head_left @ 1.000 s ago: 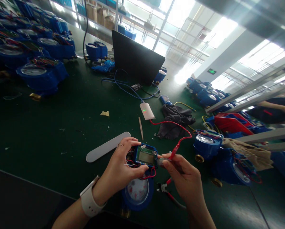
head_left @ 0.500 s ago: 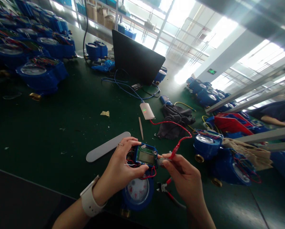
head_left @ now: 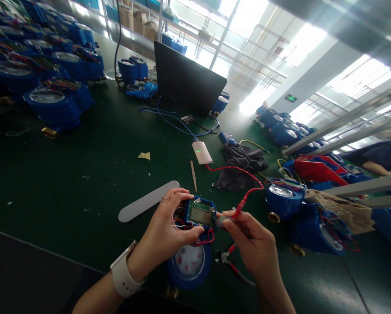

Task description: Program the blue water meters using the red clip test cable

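Pretty much nothing's been moved since a second ago, only a co-worker's arm (head_left: 378, 168) far right. The blue display module (head_left: 200, 213) is clamped by left hand (head_left: 164, 233) fingers, just above a water meter (head_left: 189, 261) on the green mat (head_left: 84, 174). A red clip lead (head_left: 244, 198) is pinched by the right hand (head_left: 251, 244). A bright factory hall is seen behind the laptop (head_left: 187, 83).

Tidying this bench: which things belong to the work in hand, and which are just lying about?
In use: left hand, right hand, blue screen module, red wire, blue round meter.
Lying about: grey cloth, pale flat paddle, black laptop, red-handled pliers.
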Demonstrator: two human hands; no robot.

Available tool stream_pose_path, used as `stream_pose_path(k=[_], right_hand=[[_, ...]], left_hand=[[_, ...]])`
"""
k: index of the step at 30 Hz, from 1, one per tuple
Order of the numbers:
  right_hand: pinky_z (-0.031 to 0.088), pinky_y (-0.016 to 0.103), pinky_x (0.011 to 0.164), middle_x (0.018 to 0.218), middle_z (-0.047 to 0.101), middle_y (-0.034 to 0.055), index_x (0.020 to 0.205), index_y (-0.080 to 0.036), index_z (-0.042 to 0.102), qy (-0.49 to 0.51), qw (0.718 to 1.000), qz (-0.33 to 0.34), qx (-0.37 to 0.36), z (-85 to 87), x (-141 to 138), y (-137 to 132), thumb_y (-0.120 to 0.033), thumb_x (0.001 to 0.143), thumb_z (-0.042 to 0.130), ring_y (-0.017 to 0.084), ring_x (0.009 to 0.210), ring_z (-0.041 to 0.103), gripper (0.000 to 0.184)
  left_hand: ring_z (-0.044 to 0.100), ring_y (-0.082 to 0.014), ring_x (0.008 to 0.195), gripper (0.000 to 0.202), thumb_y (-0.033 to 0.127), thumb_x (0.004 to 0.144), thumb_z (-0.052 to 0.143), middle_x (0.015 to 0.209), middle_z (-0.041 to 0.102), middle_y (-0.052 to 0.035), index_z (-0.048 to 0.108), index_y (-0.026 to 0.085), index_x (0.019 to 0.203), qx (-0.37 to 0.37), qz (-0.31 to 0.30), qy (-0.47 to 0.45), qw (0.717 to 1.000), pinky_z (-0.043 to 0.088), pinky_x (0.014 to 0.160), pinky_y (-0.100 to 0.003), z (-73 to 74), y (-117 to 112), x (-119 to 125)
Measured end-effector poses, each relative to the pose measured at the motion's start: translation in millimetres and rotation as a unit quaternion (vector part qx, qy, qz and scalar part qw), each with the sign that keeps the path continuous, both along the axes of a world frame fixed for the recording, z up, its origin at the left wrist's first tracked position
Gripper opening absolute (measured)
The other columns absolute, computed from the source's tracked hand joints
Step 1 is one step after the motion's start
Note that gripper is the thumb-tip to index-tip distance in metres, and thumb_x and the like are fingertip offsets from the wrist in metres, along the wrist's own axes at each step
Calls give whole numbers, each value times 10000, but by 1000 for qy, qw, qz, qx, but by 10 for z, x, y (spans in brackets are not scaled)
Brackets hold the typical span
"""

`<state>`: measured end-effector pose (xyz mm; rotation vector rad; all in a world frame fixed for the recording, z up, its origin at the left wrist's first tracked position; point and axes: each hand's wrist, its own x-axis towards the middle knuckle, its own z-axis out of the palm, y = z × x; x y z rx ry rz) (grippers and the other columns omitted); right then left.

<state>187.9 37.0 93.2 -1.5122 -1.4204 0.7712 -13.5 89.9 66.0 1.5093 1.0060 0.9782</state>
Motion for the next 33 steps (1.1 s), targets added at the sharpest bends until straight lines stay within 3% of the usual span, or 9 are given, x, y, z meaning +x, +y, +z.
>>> stream_pose_path(k=[19, 27, 33], right_hand=[[660, 302, 667, 876, 798, 28, 900, -247, 749, -1, 1000, -1, 1, 26, -28, 16, -219, 855, 692, 206, 754, 768, 77], [660, 294, 658, 879, 796, 45, 908, -222, 744, 56, 998, 0, -20, 9, -60, 17, -285, 878, 685, 201, 753, 767, 91], [639, 388, 795, 950, 804, 49, 952, -246, 731, 41, 991, -76, 101, 24, -77, -56, -273, 895, 679, 251, 911, 765, 82]], left_hand=[[490, -306, 1263, 445, 219, 693, 753, 1231, 553, -103, 583, 200, 1104, 16, 1, 16, 1000, 414, 1063, -508, -17, -11, -13], [513, -312, 1237, 438, 229, 686, 746, 1238, 552, -109, 581, 198, 1091, 14, 3, 21, 1000, 418, 1053, -519, 16, 5, -8], [513, -316, 1255, 432, 242, 706, 746, 1258, 554, -107, 569, 213, 1098, 23, 2, 36, 999, 412, 1069, -531, -18, 5, -10]])
